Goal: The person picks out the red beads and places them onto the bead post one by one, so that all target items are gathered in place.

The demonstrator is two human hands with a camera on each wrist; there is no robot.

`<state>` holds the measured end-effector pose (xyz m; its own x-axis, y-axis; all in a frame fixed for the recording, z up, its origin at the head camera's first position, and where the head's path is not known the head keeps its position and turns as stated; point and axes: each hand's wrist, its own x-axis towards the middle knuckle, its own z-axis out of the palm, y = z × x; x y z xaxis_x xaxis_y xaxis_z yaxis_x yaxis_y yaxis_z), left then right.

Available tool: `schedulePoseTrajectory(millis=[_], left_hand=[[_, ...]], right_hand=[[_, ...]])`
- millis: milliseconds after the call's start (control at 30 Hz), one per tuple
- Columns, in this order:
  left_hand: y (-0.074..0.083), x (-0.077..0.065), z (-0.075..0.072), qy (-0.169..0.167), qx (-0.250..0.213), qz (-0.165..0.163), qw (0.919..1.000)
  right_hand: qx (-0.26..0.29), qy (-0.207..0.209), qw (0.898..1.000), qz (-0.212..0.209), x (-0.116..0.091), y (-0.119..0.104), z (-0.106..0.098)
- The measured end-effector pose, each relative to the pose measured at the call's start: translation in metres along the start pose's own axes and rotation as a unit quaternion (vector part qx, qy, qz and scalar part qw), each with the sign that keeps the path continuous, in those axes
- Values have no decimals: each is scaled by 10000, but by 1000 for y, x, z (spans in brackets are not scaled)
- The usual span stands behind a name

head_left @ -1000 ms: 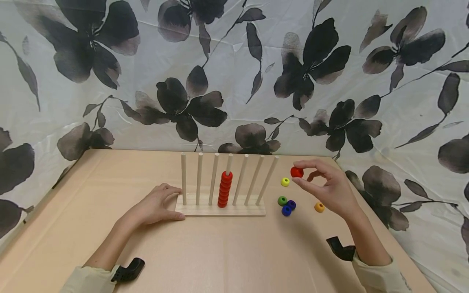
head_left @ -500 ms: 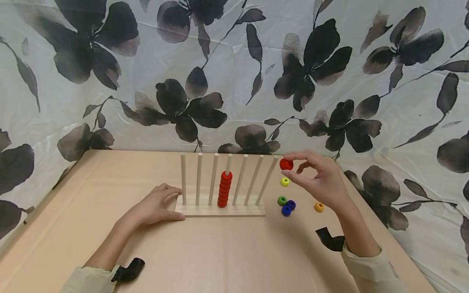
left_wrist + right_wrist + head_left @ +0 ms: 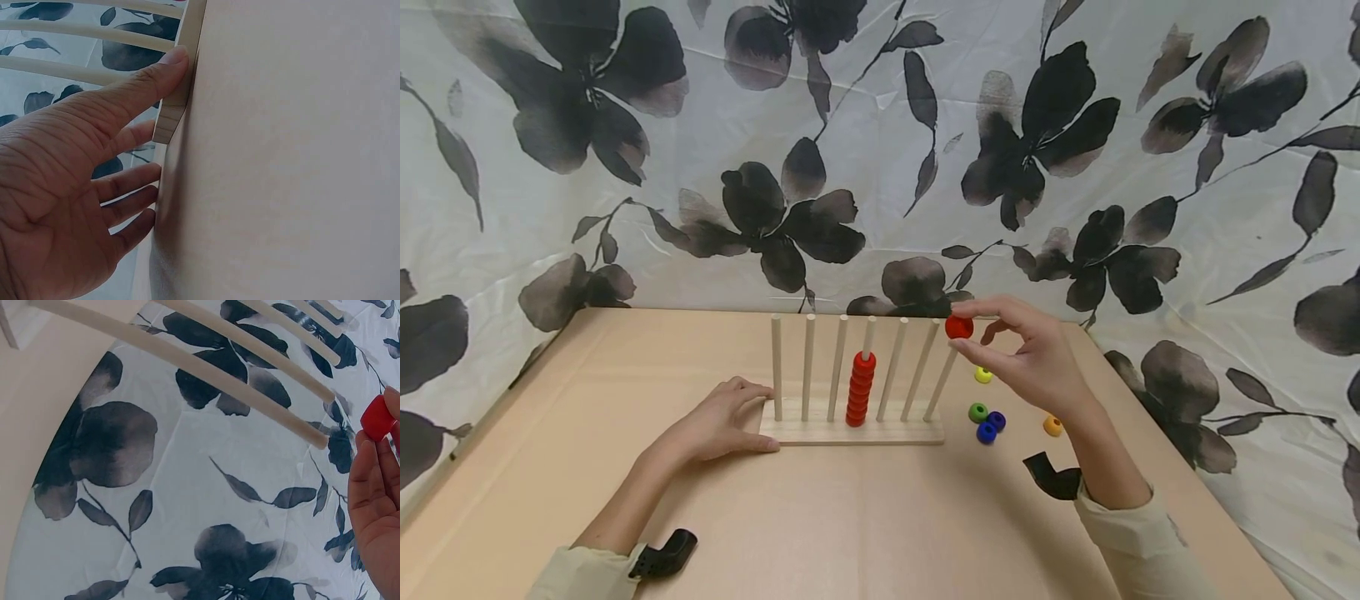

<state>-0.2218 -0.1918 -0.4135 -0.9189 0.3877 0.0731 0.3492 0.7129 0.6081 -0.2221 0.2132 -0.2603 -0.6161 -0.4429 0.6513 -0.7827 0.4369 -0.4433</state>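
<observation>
A wooden rack with several upright pegs (image 3: 853,431) stands on the table, and red beads (image 3: 860,390) are stacked on its middle peg. My left hand (image 3: 721,422) grips the left end of the rack's base. In the left wrist view the thumb (image 3: 172,59) presses the front edge, with a finger behind the board. Between thumb and fingertips my right hand (image 3: 1033,354) pinches a red bead (image 3: 958,327). In the head view this bead overlaps the top of the rightmost peg; in the right wrist view the bead (image 3: 376,419) appears apart from the peg ends.
Loose beads lie right of the rack: a yellow one (image 3: 983,375), a green one (image 3: 977,412), two blue ones (image 3: 987,432) and an orange one (image 3: 1053,426). A floral cloth (image 3: 910,167) hangs behind the table's far edge.
My right hand has moved left with the red bead, from above the loose beads to the top of the rightmost peg. The left hand and the rack stay in place.
</observation>
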Motion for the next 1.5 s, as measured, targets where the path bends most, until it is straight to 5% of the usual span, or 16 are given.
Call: schedulePoseTrajectory(millis=[567, 800, 1167, 1500], left_hand=[[2, -1, -1, 23, -21, -14, 10000], [1, 1, 0, 18, -12, -23, 10000], [1, 2, 1, 9, 24, -19, 10000], [1, 3, 1, 44, 9, 6, 10000]], right_hand=[[521, -249, 9971, -505, 38, -15, 39], [306, -393, 9968, -627, 47, -11, 52], [38, -744, 9958, -526, 51, -9, 66], [-42, -626, 9960, -635, 44, -9, 62]])
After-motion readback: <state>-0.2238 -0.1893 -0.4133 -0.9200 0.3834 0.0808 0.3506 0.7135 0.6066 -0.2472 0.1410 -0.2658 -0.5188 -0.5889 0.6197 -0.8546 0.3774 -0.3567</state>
